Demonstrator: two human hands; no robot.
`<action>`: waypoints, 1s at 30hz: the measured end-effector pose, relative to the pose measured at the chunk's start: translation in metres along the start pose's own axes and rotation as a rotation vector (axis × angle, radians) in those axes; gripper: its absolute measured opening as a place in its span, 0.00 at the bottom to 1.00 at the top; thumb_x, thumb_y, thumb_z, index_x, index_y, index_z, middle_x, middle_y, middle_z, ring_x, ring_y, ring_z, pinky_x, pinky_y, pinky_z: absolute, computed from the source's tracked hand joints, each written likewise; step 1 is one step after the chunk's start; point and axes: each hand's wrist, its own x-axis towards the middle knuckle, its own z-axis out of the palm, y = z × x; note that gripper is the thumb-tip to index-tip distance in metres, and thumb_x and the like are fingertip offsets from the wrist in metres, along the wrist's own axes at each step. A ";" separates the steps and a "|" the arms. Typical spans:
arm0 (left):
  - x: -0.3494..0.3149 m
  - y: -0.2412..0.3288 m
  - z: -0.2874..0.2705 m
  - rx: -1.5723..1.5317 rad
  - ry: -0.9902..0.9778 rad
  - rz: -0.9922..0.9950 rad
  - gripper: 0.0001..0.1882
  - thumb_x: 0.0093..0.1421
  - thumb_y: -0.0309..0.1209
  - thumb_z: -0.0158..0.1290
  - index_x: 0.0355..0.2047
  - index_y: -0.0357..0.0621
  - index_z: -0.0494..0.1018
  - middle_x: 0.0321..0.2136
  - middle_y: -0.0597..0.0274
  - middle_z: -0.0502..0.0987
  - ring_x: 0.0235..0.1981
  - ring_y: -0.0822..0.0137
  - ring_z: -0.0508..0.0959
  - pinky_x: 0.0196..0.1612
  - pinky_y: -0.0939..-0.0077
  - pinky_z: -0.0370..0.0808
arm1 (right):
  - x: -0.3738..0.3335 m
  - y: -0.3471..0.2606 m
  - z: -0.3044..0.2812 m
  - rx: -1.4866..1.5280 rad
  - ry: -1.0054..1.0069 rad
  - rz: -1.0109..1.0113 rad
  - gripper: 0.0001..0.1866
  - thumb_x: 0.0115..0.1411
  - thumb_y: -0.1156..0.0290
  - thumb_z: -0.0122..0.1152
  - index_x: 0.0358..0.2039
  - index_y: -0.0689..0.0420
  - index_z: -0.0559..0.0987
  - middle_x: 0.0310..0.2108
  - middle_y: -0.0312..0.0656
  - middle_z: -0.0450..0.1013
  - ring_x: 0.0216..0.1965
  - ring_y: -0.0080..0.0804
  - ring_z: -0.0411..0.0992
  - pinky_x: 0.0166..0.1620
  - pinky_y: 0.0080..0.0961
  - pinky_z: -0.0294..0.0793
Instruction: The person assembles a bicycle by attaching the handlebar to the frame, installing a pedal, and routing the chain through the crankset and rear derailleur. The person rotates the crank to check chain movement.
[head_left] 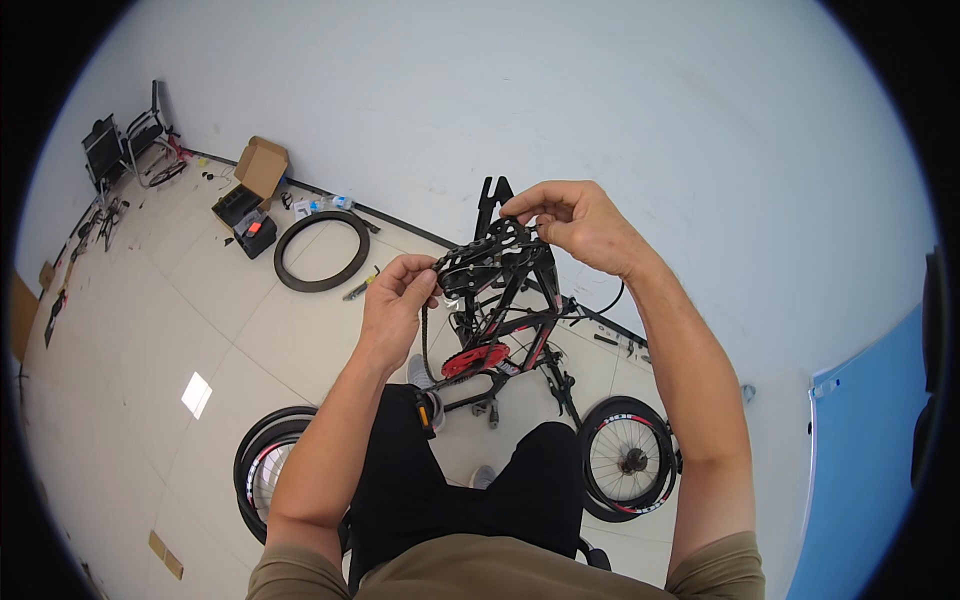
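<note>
Just ahead of me a black and red bicycle frame (pixel 541 325) stands in front of the wall. At its top sits a black rear derailleur (pixel 478 262) with a jockey wheel showing. My left hand (pixel 393 312) is closed, thumb and fingers pinching the black bicycle chain at the derailleur's left end. From that hand the chain (pixel 425 345) hangs toward a red chainring (pixel 476 360) low on the frame. Thumb and index finger of my right hand (pixel 588 228) close on the derailleur's upper right part. The fingers partly hide both pinched spots.
Spoked wheels (pixel 628 458) lie right and left of my legs. A loose tyre (pixel 322 251), an open cardboard box (pixel 262 168) and a black tool case (pixel 255 235) are on the tiled floor to the left. Chairs (pixel 125 145) stand far left, a blue panel (pixel 860 450) at right.
</note>
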 end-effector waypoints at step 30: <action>-0.003 0.024 0.003 0.092 -0.108 -0.015 0.14 0.67 0.29 0.58 0.50 0.38 0.75 0.32 0.69 0.76 0.32 0.77 0.72 0.38 0.80 0.71 | -0.010 0.008 0.013 -0.183 0.112 -0.104 0.19 0.63 0.85 0.47 0.53 0.64 0.79 0.47 0.46 0.80 0.51 0.34 0.77 0.57 0.29 0.74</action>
